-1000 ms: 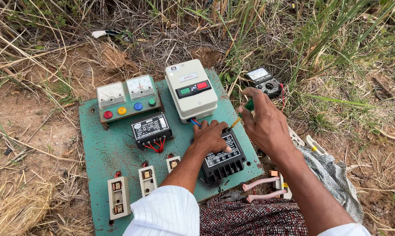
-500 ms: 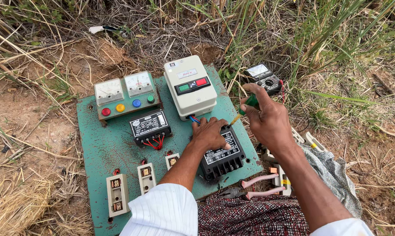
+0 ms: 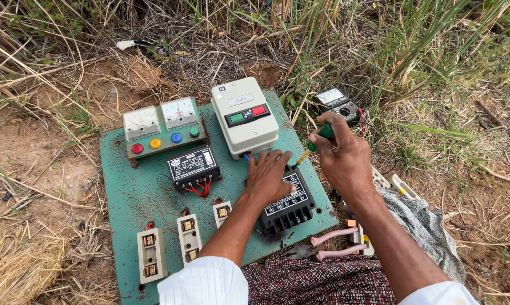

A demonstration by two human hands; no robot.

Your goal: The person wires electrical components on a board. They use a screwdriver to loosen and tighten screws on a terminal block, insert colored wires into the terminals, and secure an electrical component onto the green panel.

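screwdriver [image 3: 317, 141] with a green handle and yellow shaft sits pinched in the right hand [image 3: 345, 161], fingers curled round the handle, its tip angled down and left toward the far right corner of a black box [image 3: 286, 200]. this black box, ribbed along its near edge and carrying a white label, lies on the right part of a green metal board [image 3: 136, 197]. left hand [image 3: 266, 178] rests flat on the far half of the box, fingers spread and pointing far, the fingertips just short of a cream starter box [image 3: 244, 116] with a green and a red button on its lid. red and blue wire ends show between that starter box and the fingertips.

left of the hands, a second, smaller black box [image 3: 194, 166] has red wires [image 3: 201, 188] looping from its near edge. farther left and farther off stands a meter panel [image 3: 162, 127] with two white dials over red, yellow, blue and green buttons. three cream fuse holders [image 3: 184, 240] line the near part of the board.

off the board's right edge, pink-handled pliers [image 3: 322, 244] lie near a patterned cloth [image 3: 322, 279], and a grey cloth [image 3: 424, 226] lies right of the right forearm. a small multimeter [image 3: 336, 103] rests in the grass [image 3: 424, 62] beyond the right hand. bare soil [image 3: 34, 164] spreads left.
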